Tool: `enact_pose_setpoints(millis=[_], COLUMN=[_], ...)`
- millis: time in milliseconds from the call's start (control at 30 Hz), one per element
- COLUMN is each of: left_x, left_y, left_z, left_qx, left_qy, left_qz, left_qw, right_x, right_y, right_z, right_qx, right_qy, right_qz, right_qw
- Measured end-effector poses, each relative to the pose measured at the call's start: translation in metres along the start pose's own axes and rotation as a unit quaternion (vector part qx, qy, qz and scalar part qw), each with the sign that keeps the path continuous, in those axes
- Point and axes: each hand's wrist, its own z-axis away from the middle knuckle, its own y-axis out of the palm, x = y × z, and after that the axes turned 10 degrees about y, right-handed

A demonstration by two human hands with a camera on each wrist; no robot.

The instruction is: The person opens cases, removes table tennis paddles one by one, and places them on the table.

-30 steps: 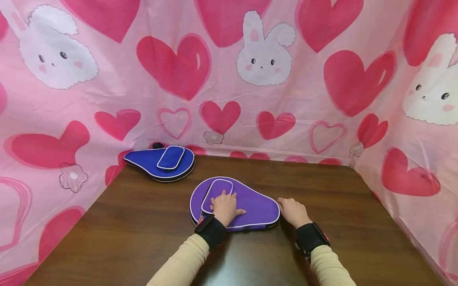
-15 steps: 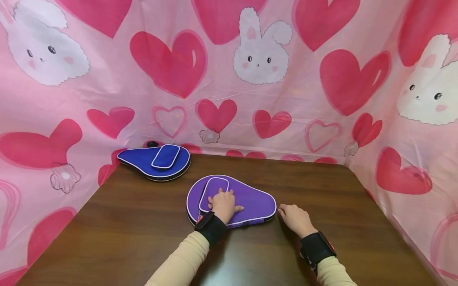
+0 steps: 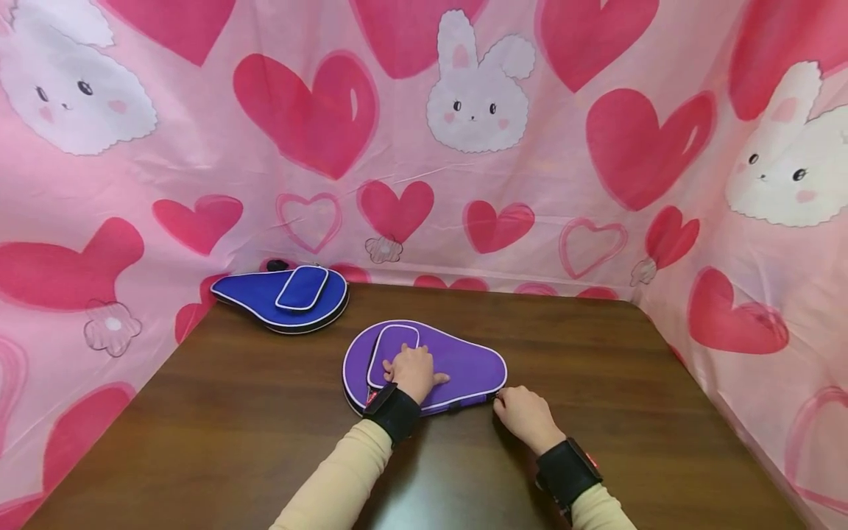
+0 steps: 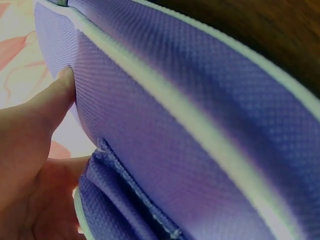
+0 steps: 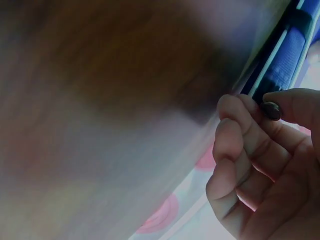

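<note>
A purple table tennis paddle case (image 3: 464,364) with white piping lies on the table, its round end to the left. My left hand (image 3: 412,372) rests on it with spread fingers, over the lower part of its front pocket (image 3: 396,340). In the left wrist view, the thumb (image 4: 62,87) presses on the purple fabric. At the near corner of the narrow end, my right hand (image 3: 526,417) pinches a small dark metal zipper pull (image 5: 270,110) between thumb and forefinger. That hand's other fingers are curled, as the right wrist view shows.
A blue paddle case (image 3: 265,288) with a front pocket lies at the table's back left corner, a small black object (image 3: 277,265) behind it. The brown wooden table (image 3: 218,434) meets a pink curtain (image 3: 411,162) with hearts and rabbits at the back and sides.
My right hand has moved round the case's narrow end, from its tip to the near edge. The left hand stays on the case. The head view has shifted slightly.
</note>
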Motion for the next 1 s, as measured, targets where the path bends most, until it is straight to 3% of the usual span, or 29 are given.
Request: enact_pose_setpoints(millis=[200,400,533,767,867,1000], left_x=[0.003,0.005,0.003,-0.013,-0.022,-0.032], left_y=[0.000,-0.001,0.002,0.004,0.003,0.004], left_z=[0.001,0.008,0.015,0.032,0.043,0.057], left_qx=[0.007,-0.005,-0.006,-0.021,-0.029,-0.037], left_qy=[0.005,0.026,0.020,0.012,0.003,-0.001], left_qz=[-0.007,0.001,0.017,-0.031,-0.060,-0.083], left_qw=[0.9999,0.9996,0.9996,0.9992,0.9978,0.9958], right_x=[0.014,0.015,0.012,0.018,0.029,0.050], right_y=[0.005,0.002,-0.002,-0.016,-0.016,-0.009], right_z=[0.001,-0.001,-0.004,-0.018,-0.033,-0.058], right_qx=[0.008,0.044,0.057,0.010,-0.030,-0.037], right_qy=[-0.025,0.014,0.029,0.065,0.018,-0.120], right_qz=[0.004,-0.011,-0.026,-0.010,-0.026,-0.060], right_qw=[1.000,0.999,0.998,0.998,0.999,0.990])
